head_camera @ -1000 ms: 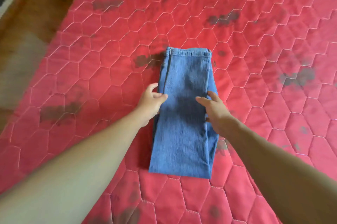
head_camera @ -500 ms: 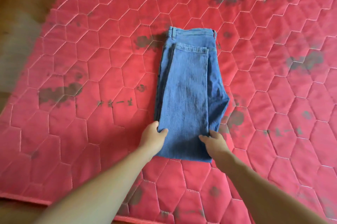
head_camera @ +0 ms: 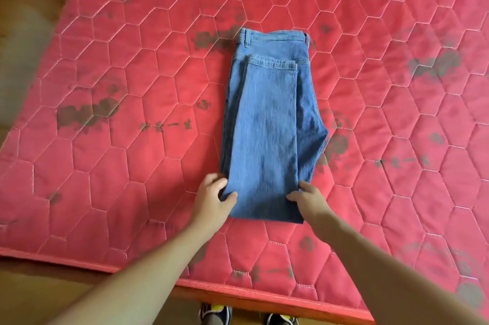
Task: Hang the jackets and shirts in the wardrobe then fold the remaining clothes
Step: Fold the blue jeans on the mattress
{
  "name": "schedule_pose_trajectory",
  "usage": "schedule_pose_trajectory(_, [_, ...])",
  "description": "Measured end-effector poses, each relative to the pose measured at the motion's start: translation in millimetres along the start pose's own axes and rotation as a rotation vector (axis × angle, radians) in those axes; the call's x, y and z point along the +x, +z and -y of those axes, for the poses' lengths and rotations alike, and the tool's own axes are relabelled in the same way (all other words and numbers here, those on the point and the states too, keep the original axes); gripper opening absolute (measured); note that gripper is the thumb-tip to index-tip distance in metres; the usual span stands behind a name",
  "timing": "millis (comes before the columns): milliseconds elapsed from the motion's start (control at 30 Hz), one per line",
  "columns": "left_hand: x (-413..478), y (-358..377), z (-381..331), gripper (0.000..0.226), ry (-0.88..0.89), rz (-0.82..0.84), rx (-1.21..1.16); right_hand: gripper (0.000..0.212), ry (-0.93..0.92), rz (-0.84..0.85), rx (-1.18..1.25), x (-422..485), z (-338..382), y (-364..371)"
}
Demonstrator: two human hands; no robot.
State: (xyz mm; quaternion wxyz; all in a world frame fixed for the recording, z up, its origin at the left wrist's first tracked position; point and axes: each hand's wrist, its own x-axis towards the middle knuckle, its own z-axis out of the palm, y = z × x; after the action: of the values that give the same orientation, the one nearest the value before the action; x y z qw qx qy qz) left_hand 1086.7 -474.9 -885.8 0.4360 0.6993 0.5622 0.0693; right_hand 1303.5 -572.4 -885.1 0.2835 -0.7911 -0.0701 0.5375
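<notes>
Two near corners of the folded jeans (head_camera: 267, 126), flat on the red bed (head_camera: 127, 81), are pinched by left hand (head_camera: 214, 199) and right hand (head_camera: 308, 200) (thumbs on top). Uneven lifting could slide the fold crooked.

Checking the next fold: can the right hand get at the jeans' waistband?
Probably yes: the right hand pinches the jeans at their near end, and nothing lies over the waistband farther up.
</notes>
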Motion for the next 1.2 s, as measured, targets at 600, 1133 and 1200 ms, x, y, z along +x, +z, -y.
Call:
schedule_pose_trajectory(600, [-10, -8, -7, 0.034, -0.311, 0.138, -0.318, 0.025, -0.029, 0.091, 0.119, -20, -16, -4])
schedule_pose_trajectory(1133, [40, 4, -45, 0.031, -0.335, 0.132, -0.480, 0.007, -0.154, -0.050, -0.043, 17, 28, 4])
schedule_pose_trajectory(1200, [59, 6, -53, 0.027, -0.322, 0.133, -0.455, 0.006, -0.197, -0.074, -0.080, 25, 44, 6])
